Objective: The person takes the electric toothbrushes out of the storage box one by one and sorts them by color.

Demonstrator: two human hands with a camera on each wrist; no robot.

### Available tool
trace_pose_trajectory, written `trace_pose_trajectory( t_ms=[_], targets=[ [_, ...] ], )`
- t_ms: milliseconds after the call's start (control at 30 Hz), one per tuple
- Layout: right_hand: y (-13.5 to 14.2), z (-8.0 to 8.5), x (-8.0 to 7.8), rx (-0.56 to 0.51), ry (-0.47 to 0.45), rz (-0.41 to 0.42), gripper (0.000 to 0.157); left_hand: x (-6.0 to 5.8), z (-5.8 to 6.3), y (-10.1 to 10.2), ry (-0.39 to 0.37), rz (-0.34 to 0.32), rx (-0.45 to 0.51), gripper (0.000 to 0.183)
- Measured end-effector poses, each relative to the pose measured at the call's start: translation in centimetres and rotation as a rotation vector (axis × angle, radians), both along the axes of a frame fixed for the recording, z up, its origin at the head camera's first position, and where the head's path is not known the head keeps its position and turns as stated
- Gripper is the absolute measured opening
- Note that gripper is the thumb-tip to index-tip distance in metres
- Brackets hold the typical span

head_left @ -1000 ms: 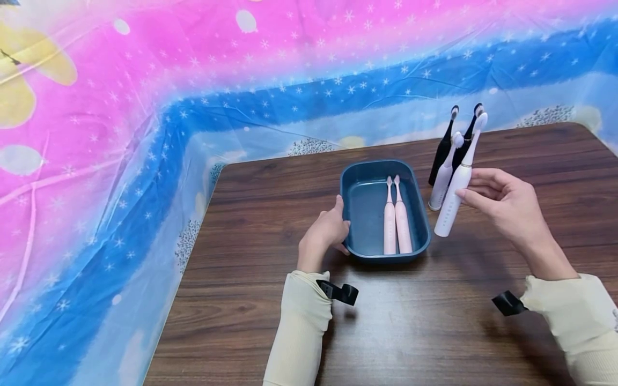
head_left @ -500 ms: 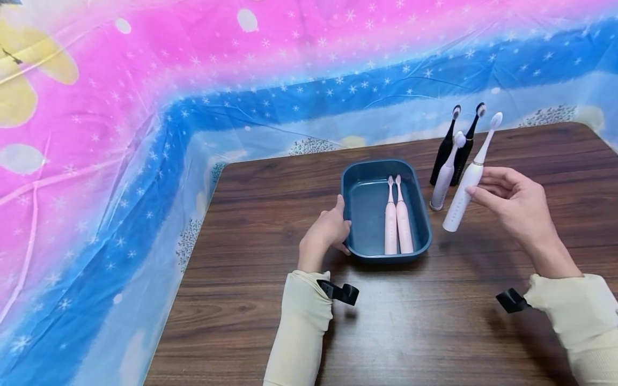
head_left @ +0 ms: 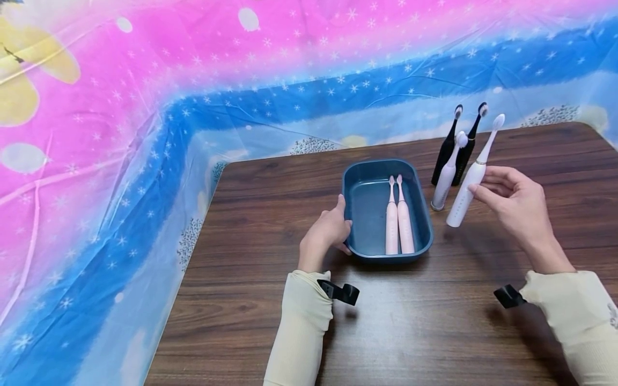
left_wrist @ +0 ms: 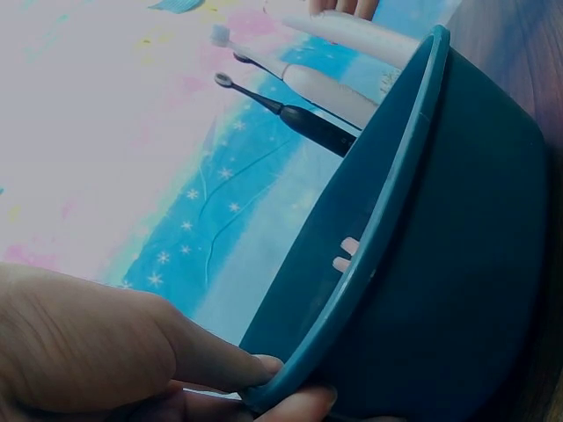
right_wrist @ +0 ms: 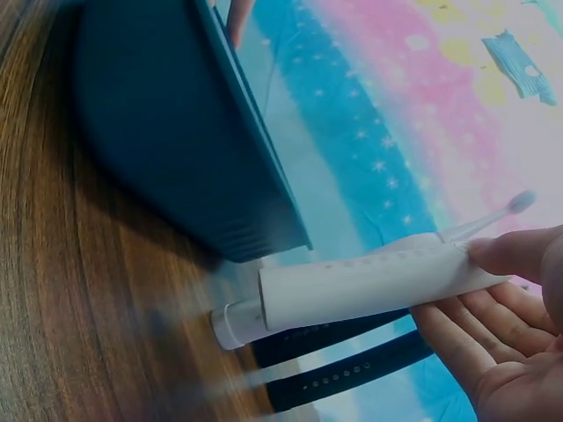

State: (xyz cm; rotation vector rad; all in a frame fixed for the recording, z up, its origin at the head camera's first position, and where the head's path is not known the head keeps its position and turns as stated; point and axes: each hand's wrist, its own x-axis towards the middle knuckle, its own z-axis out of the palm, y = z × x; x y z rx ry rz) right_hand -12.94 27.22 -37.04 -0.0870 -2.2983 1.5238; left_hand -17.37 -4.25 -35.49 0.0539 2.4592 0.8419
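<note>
My left hand (head_left: 325, 233) grips the left rim of a dark blue bin (head_left: 367, 214), its thumb over the edge in the left wrist view. Inside, two pink electric toothbrushes (head_left: 392, 228) lie side by side along the right half. To the right of the bin, my right hand (head_left: 519, 206) pinches a white electric toothbrush (head_left: 465, 195) by its handle, head up and leaning right. Just behind it a pale lilac electric toothbrush (head_left: 445, 182) stands upright on the table. Two black electric toothbrushes (head_left: 444, 155) stand behind that one.
The bin rests on a dark wood-grain table (head_left: 241, 241). A pink and blue patterned cloth (head_left: 289, 64) hangs along the table's back and left edges. Each wrist wears a black camera mount (head_left: 343, 294).
My right hand has moved a little to the right, carrying the white electric toothbrush away from the bin and from the standing toothbrushes. The left hand and bin have stayed put.
</note>
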Motion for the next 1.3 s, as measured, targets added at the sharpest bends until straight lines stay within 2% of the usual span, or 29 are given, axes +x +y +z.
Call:
trace_pose_trajectory(
  t_ms=[400, 667, 1000, 1300],
  targets=[
    [0.2, -1.1, -1.2, 0.032, 0.075, -0.068, 0.035, -0.1, 0.0, -0.1, -0.004, -0.005, 0.002, 0.069],
    [0.5, -1.8, -1.9, 0.054, 0.071, -0.098, 0.036, -0.1, 0.1, -0.2, -0.020, 0.003, 0.014, 0.069],
    [0.3, -2.3, -2.7, 0.068, 0.052, -0.156, 0.038, -0.2, -0.1, -0.2, -0.004, -0.007, 0.008, 0.069],
    [0.3, -2.7, -3.0, 0.078, 0.054, -0.168, 0.038, -0.1, -0.1, -0.2, 0.013, -0.014, 0.002, 0.069]
  ],
)
